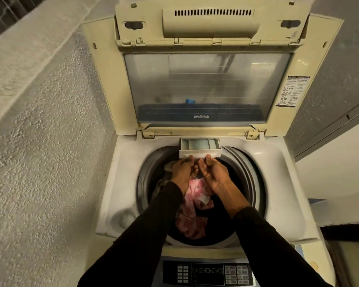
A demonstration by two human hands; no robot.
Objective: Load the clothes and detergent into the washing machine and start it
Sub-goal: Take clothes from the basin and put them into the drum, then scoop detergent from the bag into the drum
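Note:
A top-loading washing machine (120,183) stands with its lid (205,88) raised upright. Clothes fill the drum: a pink patterned cloth (192,216), dark fabric and a beige piece at the left. At the back rim the white detergent drawer (200,146) is pulled out, with pale powder in its middle compartment. My left hand (182,170) and my right hand (212,172) reach over the drum, and the fingertips of both touch the drawer's front edge. Whether the fingers hook under the drawer lip is hidden.
The control panel (207,273) with buttons lies at the near edge of the machine. A rough plastered wall (39,141) runs close along the left side. A grey wall and a white surface stand to the right.

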